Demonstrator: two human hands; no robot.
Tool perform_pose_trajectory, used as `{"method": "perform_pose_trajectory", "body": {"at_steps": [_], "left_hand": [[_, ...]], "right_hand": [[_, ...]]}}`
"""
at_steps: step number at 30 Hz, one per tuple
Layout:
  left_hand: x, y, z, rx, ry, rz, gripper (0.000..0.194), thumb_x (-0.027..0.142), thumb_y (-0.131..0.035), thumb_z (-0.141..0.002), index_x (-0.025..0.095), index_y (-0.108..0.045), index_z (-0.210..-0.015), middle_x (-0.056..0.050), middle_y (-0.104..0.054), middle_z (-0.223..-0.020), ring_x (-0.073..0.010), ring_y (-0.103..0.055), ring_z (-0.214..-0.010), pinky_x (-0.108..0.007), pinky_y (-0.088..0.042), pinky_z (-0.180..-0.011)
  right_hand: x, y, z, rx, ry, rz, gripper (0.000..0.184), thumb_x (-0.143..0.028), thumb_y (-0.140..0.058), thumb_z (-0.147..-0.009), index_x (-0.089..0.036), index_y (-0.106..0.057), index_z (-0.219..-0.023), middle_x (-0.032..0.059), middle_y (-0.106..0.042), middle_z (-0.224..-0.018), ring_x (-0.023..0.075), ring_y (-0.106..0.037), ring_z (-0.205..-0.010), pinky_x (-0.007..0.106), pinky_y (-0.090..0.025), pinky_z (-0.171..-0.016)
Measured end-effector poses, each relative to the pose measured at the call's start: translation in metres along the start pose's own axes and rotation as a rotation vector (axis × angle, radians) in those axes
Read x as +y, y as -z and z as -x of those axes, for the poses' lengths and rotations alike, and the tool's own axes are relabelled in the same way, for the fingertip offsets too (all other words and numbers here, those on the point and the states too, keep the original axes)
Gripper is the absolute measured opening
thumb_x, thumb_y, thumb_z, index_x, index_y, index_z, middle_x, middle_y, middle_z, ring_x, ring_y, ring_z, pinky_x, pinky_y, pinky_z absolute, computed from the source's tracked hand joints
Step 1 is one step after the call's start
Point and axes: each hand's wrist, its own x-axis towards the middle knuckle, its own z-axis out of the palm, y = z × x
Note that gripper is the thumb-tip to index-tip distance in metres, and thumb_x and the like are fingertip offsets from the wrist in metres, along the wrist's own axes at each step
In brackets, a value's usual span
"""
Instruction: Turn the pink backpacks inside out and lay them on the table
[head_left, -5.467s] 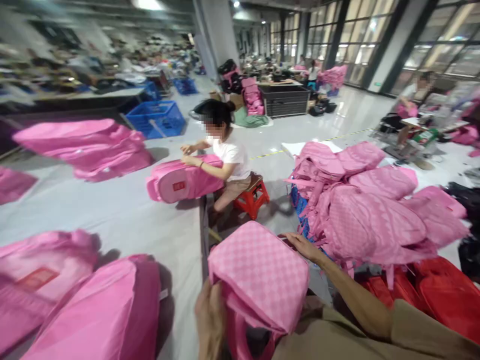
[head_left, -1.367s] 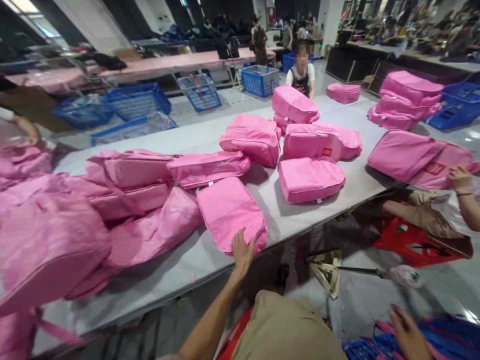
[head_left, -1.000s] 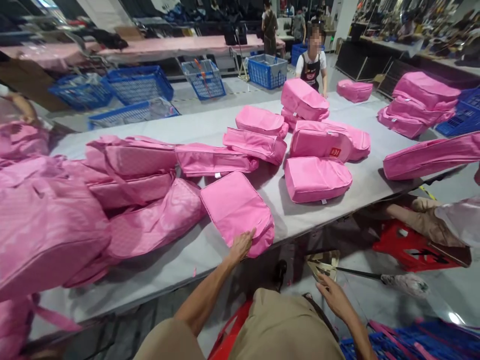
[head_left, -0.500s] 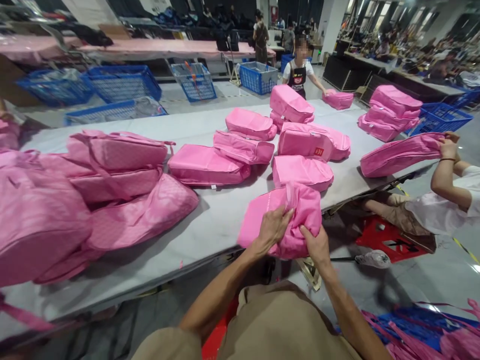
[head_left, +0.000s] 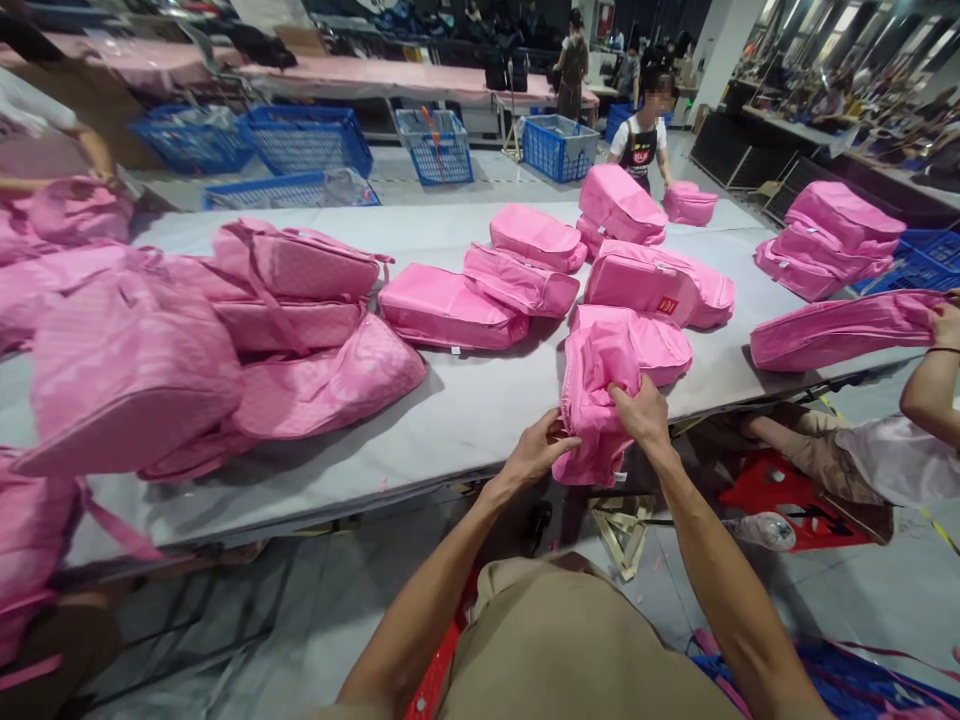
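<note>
A pink fabric bag [head_left: 600,375] stands crumpled and upright at the table's near edge, with a zipper along its left side and a small white tag at the bottom. My left hand [head_left: 538,447] pinches its lower left edge by the zipper. My right hand [head_left: 643,410] grips bunched cloth on its right side, thumb pressed into the fabric. Right behind it lies another pink bag [head_left: 664,350], partly covered. A pink bag with a red label [head_left: 630,285] lies farther back.
Patterned pink backpacks [head_left: 135,370] are heaped on the table [head_left: 465,420] at left. More pink bags [head_left: 450,305] lie mid-table, with a stack [head_left: 832,240] at right. A co-worker's hand [head_left: 946,325] holds a bag at right. A red stool [head_left: 772,490] stands below. Blue crates [head_left: 307,140] sit behind.
The bag has turned from lying slanted to standing upright. My left hand has moved from its top to its lower left edge. The view has swung left.
</note>
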Motion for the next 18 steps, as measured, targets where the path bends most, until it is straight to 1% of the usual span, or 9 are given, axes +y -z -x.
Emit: {"method": "perform_pose_trajectory", "body": {"at_steps": [2, 4, 6, 8, 10, 12, 14, 16, 18], "left_hand": [[-0.001, 0.0, 0.002, -0.007, -0.024, -0.021, 0.047, 0.041, -0.085, -0.092, 0.017, -0.073, -0.131, -0.01, -0.082, -0.122, -0.0243, -0.077, -0.111, -0.038, -0.059, -0.104], [0.002, 0.004, 0.0, -0.024, -0.024, -0.039, 0.04, 0.041, -0.083, -0.093, 0.017, -0.075, -0.124, -0.008, -0.083, -0.114, -0.0239, -0.078, -0.106, -0.036, -0.059, -0.1], [0.007, 0.01, -0.002, -0.048, -0.003, -0.043, 0.044, 0.045, -0.082, -0.093, 0.016, -0.075, -0.125, -0.006, -0.082, -0.105, -0.0237, -0.078, -0.1, -0.036, -0.059, -0.096], [0.014, 0.013, -0.004, -0.06, 0.018, -0.081, 0.052, 0.053, -0.08, -0.094, 0.016, -0.073, -0.13, -0.005, -0.08, -0.099, -0.0234, -0.077, -0.096, -0.036, -0.06, -0.093], [0.021, 0.011, -0.006, -0.029, 0.033, -0.167, 0.056, 0.062, -0.078, -0.096, 0.018, -0.071, -0.129, -0.002, -0.077, -0.094, -0.0219, -0.074, -0.09, -0.034, -0.059, -0.086], [0.028, 0.004, -0.009, 0.044, 0.063, -0.207, 0.051, 0.07, -0.071, -0.099, 0.021, -0.068, -0.113, 0.002, -0.07, -0.084, -0.0195, -0.07, -0.078, -0.032, -0.057, -0.075], [0.031, -0.006, -0.014, 0.097, 0.075, -0.188, 0.049, 0.073, -0.061, -0.103, 0.025, -0.058, -0.096, 0.006, -0.062, -0.074, -0.0174, -0.066, -0.065, -0.031, -0.054, -0.066], [0.029, -0.012, -0.019, 0.104, 0.048, -0.196, 0.049, 0.072, -0.056, -0.105, 0.027, -0.051, -0.086, 0.007, -0.056, -0.067, -0.0166, -0.063, -0.06, -0.03, -0.052, -0.063], [0.021, -0.009, -0.022, 0.098, 0.005, -0.235, 0.048, 0.069, -0.056, -0.106, 0.027, -0.051, -0.083, 0.007, -0.055, -0.067, -0.0161, -0.062, -0.062, -0.029, -0.051, -0.065]], "right_hand": [[0.0, 0.001, -0.003, -0.022, -0.001, 0.001, 0.045, -0.062, -0.065, -0.089, -0.022, -0.071, -0.109, 0.0139, -0.08, -0.101, 0.0333, -0.071, -0.095, 0.041, -0.053, -0.089], [0.001, 0.004, -0.006, -0.047, 0.001, -0.014, 0.047, -0.062, -0.063, -0.088, -0.022, -0.071, -0.11, 0.0148, -0.08, -0.104, 0.0344, -0.07, -0.098, 0.041, -0.053, -0.089], [0.001, 0.007, -0.008, -0.056, 0.001, -0.036, 0.047, -0.062, -0.062, -0.087, -0.022, -0.072, -0.109, 0.0146, -0.08, -0.104, 0.0344, -0.07, -0.099, 0.041, -0.053, -0.088], [0.001, 0.01, -0.009, -0.057, 0.0, -0.044, 0.047, -0.061, -0.062, -0.086, -0.021, -0.072, -0.108, 0.0143, -0.08, -0.103, 0.0337, -0.069, -0.097, 0.041, -0.053, -0.087], [0.002, 0.01, -0.007, -0.062, 0.01, -0.041, 0.047, -0.061, -0.062, -0.086, -0.021, -0.072, -0.109, 0.0145, -0.08, -0.103, 0.0333, -0.069, -0.096, 0.042, -0.053, -0.088], [0.003, 0.01, -0.002, -0.07, 0.033, -0.039, 0.049, -0.061, -0.062, -0.086, -0.02, -0.071, -0.112, 0.0152, -0.08, -0.107, 0.0332, -0.069, -0.097, 0.042, -0.053, -0.089], [0.004, 0.008, 0.003, -0.072, 0.045, -0.042, 0.05, -0.061, -0.06, -0.087, -0.021, -0.07, -0.114, 0.0159, -0.08, -0.11, 0.0329, -0.07, -0.097, 0.042, -0.054, -0.09], [0.005, 0.006, 0.008, -0.07, 0.046, -0.036, 0.05, -0.062, -0.059, -0.087, -0.021, -0.069, -0.114, 0.0162, -0.079, -0.11, 0.0333, -0.07, -0.097, 0.042, -0.054, -0.089], [0.006, 0.006, 0.011, -0.067, 0.047, -0.025, 0.049, -0.063, -0.058, -0.087, -0.022, -0.068, -0.112, 0.0162, -0.079, -0.107, 0.0345, -0.07, -0.096, 0.043, -0.053, -0.088]]}}
